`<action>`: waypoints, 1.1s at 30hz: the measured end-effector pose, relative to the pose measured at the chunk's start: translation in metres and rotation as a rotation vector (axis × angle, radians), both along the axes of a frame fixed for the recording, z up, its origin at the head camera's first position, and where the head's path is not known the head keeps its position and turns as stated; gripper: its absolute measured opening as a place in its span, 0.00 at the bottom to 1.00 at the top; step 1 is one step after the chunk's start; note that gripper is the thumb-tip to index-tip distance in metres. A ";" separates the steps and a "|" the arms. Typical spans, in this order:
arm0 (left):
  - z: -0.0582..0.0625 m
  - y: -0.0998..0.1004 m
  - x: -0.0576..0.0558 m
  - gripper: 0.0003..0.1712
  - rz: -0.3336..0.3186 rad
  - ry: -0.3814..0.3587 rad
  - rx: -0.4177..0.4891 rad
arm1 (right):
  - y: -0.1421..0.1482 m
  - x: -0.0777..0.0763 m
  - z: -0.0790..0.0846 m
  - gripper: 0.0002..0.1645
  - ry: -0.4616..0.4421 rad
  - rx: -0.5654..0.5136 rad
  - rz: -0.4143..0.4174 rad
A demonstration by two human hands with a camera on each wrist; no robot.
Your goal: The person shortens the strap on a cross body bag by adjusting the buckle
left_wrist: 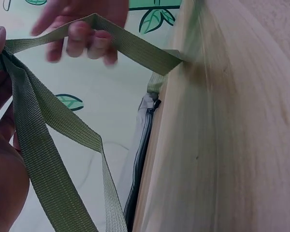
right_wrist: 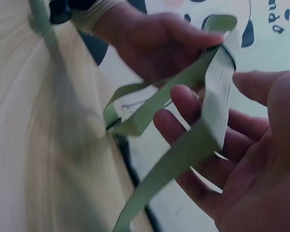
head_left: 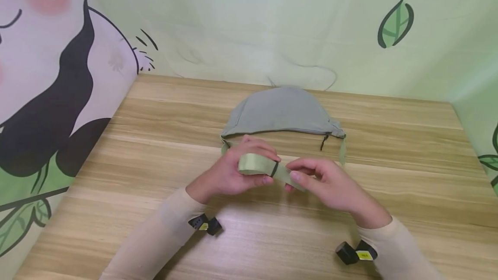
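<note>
A grey waist bag (head_left: 280,109) lies on the table, its zipper side facing me and a dark zipper pull hanging near its right end. Its light green webbing strap (head_left: 254,164) runs up into both hands. My left hand (head_left: 229,170) pinches the strap by its thin black slider (head_left: 275,169), with a loop of webbing standing up there. To the right of the slider, my right hand (head_left: 324,180) holds the strap loosely between thumb and fingers. In the right wrist view the strap (right_wrist: 217,96) crosses the curled fingers (right_wrist: 186,99); slack webbing (left_wrist: 53,154) hangs below the left hand in the left wrist view.
The wood-grain table (head_left: 272,237) extends around the bag and under both forearms. Behind it rises a pale green backdrop (head_left: 249,25) printed with a panda and leaves. Black wrist cameras (head_left: 205,224) sit on both sleeves.
</note>
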State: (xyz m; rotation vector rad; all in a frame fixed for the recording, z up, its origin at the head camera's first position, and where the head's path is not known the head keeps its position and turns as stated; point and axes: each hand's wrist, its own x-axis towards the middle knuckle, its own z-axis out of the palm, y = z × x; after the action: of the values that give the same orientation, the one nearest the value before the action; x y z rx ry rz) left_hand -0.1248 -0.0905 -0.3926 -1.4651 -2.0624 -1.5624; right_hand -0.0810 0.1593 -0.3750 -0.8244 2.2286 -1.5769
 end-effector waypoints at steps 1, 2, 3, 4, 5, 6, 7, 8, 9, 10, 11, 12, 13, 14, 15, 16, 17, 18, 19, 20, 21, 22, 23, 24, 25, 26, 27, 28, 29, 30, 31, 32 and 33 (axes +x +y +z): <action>0.001 0.000 0.000 0.26 -0.004 0.003 0.009 | 0.002 -0.001 -0.003 0.13 0.015 0.033 -0.022; 0.001 0.000 -0.001 0.26 -0.007 0.008 0.018 | 0.004 -0.001 -0.005 0.13 0.030 0.061 -0.038; 0.002 -0.001 -0.001 0.26 -0.011 0.013 0.028 | 0.007 -0.002 -0.008 0.13 0.047 0.088 -0.052; 0.002 -0.001 -0.002 0.26 -0.014 0.018 0.036 | 0.009 -0.002 -0.010 0.13 0.055 0.102 -0.063; 0.003 -0.001 -0.002 0.26 -0.017 0.023 0.042 | 0.012 -0.002 -0.013 0.13 0.066 0.111 -0.073; 0.003 -0.002 -0.002 0.26 -0.020 0.027 0.049 | 0.014 -0.002 -0.015 0.12 0.077 0.117 -0.080; 0.004 -0.002 -0.002 0.26 -0.021 0.029 0.053 | 0.016 -0.002 -0.017 0.12 0.082 0.106 -0.075; 0.004 -0.002 -0.003 0.25 -0.020 0.033 0.055 | 0.017 -0.002 -0.018 0.12 0.088 0.087 -0.065; 0.004 -0.003 -0.003 0.24 -0.018 0.033 0.056 | 0.018 -0.002 -0.019 0.11 0.093 0.064 -0.053; 0.005 -0.003 -0.003 0.23 -0.016 0.032 0.055 | 0.019 -0.002 -0.019 0.11 0.100 0.035 -0.039; 0.005 -0.003 -0.003 0.23 -0.015 0.034 0.054 | 0.019 -0.002 -0.020 0.11 0.107 0.010 -0.027; 0.005 -0.003 -0.003 0.22 -0.013 0.034 0.052 | 0.019 -0.002 -0.019 0.11 0.114 -0.013 -0.017; 0.005 -0.003 -0.004 0.22 -0.011 0.034 0.049 | 0.019 -0.002 -0.018 0.12 0.120 -0.032 -0.009; 0.005 -0.003 -0.004 0.22 -0.010 0.035 0.046 | 0.019 -0.002 -0.018 0.13 0.127 -0.046 -0.005; 0.005 -0.003 -0.004 0.22 -0.012 0.032 0.044 | 0.018 -0.001 -0.017 0.13 0.133 -0.056 -0.005; 0.005 -0.003 -0.004 0.22 -0.013 0.030 0.039 | 0.018 -0.001 -0.016 0.13 0.132 -0.063 -0.006; 0.005 -0.003 -0.004 0.22 -0.014 0.029 0.032 | 0.017 0.000 -0.015 0.13 0.129 -0.066 -0.009; 0.005 -0.003 -0.004 0.23 -0.015 0.025 0.024 | 0.017 0.000 -0.014 0.13 0.122 -0.070 -0.010; 0.005 -0.003 -0.004 0.23 -0.014 0.024 0.016 | 0.016 0.000 -0.013 0.13 0.118 -0.073 -0.012; 0.005 -0.003 -0.004 0.24 -0.014 0.020 0.007 | 0.015 0.001 -0.011 0.13 0.119 -0.076 -0.013; 0.006 -0.003 -0.004 0.25 -0.012 0.019 -0.003 | 0.014 0.001 -0.010 0.13 0.114 -0.080 -0.011; 0.006 -0.003 -0.003 0.25 -0.012 0.022 -0.012 | 0.014 0.001 -0.009 0.13 0.109 -0.082 -0.008; 0.006 -0.003 -0.003 0.25 -0.013 0.028 -0.020 | 0.013 0.001 -0.008 0.13 0.108 -0.083 -0.005; 0.006 -0.003 -0.003 0.25 -0.014 0.032 -0.025 | 0.012 0.002 -0.007 0.13 0.106 -0.085 0.000; 0.006 -0.003 -0.003 0.26 -0.014 0.037 -0.030 | 0.011 0.002 -0.005 0.13 0.106 -0.086 0.004; 0.006 -0.002 -0.003 0.26 -0.016 0.043 -0.034 | 0.010 0.002 -0.004 0.13 0.107 -0.086 0.009; 0.007 -0.002 -0.003 0.26 -0.016 0.051 -0.040 | 0.010 0.002 -0.003 0.13 0.103 -0.085 0.013; 0.007 -0.001 -0.002 0.26 -0.017 0.055 -0.044 | 0.009 0.002 -0.002 0.13 0.103 -0.084 0.014; 0.007 -0.001 -0.002 0.27 -0.014 0.055 -0.050 | 0.007 0.002 -0.001 0.13 0.104 -0.084 0.017; 0.007 0.000 -0.002 0.27 -0.012 0.050 -0.054 | 0.006 0.002 0.000 0.13 0.107 -0.086 0.018; 0.008 0.000 -0.002 0.27 -0.008 0.046 -0.059 | 0.005 0.002 0.001 0.13 0.112 -0.086 0.018; 0.008 0.000 -0.001 0.27 -0.005 0.043 -0.064 | 0.004 0.002 0.002 0.13 0.117 -0.086 0.018; 0.008 0.001 -0.001 0.27 -0.002 0.033 -0.067 | 0.003 0.002 0.002 0.13 0.117 -0.086 0.017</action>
State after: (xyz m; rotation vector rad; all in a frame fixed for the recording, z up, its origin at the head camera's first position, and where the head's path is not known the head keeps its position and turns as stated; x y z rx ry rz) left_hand -0.1257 -0.0897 -0.3848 -1.5051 -2.1143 -1.4729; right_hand -0.0791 0.1626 -0.3728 -0.9809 2.2398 -1.6661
